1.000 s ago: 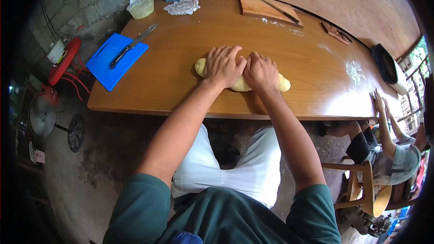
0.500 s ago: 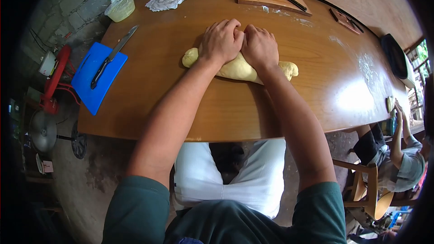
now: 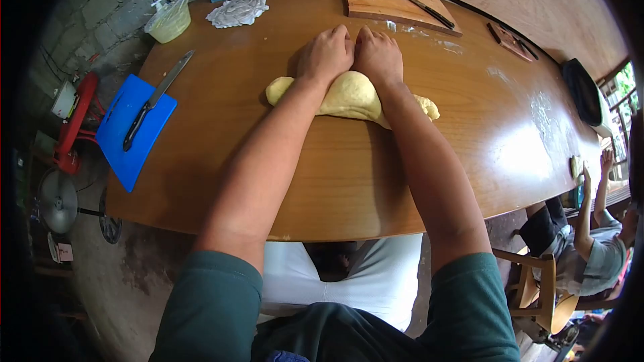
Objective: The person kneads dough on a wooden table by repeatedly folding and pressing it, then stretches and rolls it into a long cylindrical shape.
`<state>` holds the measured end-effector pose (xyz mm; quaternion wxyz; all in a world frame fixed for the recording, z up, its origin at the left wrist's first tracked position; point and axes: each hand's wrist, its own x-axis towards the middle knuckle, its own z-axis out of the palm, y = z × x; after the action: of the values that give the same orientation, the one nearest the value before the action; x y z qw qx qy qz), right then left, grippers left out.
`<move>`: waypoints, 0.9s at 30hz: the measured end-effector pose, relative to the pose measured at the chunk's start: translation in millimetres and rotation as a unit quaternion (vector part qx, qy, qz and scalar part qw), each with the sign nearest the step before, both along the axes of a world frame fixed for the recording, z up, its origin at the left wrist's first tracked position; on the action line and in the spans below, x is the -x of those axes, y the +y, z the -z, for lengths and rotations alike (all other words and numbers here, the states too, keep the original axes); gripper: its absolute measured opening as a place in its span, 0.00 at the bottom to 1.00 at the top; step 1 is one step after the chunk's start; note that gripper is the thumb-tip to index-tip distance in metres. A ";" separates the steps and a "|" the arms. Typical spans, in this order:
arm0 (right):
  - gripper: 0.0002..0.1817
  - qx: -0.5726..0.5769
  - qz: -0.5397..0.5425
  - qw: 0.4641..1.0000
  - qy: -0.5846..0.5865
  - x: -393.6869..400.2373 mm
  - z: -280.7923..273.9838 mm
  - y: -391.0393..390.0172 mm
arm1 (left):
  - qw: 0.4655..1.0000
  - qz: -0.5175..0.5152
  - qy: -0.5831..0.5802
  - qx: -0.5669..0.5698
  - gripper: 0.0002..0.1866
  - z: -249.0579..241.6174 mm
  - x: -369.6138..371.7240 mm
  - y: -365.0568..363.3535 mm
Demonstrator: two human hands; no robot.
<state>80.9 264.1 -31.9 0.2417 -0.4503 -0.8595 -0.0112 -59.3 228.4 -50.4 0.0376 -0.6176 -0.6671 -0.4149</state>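
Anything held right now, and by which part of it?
Dough: left grip and right grip are both at its far side, near the middle. Contact is hidden, so clasped or merely pressed can't be told.

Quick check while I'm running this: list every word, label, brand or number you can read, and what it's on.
No readable text in view.
Pink paper, far left: too small to tell if printed.
Kitchen knife, on the blue cutting board: no legible mark.

Both hands (image 3: 327, 53) press side by side against pale dough (image 3: 352, 96) on a brown table (image 3: 329, 181).
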 end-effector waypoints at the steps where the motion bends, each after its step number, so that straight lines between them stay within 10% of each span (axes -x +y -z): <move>1: 0.12 -0.040 -0.013 0.999 0.024 -3.1 3.5 -6.0 | 0.999 0.017 0.012 -0.024 0.08 -1.0 -2.5 -12.0; 7: 0.12 -0.063 -0.020 0.995 0.071 -28.4 3.2 -73.6 | 0.992 0.058 0.082 -0.081 0.05 -9.2 -22.3 -88.1; 14: 0.42 0.198 0.099 0.969 -0.106 -51.2 -26.1 -153.7 | 0.977 -0.045 0.109 0.180 0.32 -9.5 -45.0 -161.9; 22: 0.35 0.212 0.002 0.964 -0.158 -121.6 -57.5 -238.0 | 0.972 0.068 0.175 0.140 0.26 -31.7 -43.0 -268.5; 27: 0.30 -0.002 -0.114 0.986 -0.125 -187.9 -44.3 -236.2 | 0.957 0.181 0.115 0.197 0.27 -67.4 -8.3 -305.6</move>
<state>268.8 27.9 12.4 0.1330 -0.3441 -0.9285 -0.0416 -51.0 -77.2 17.1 -0.0843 -0.7664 -0.6042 -0.2012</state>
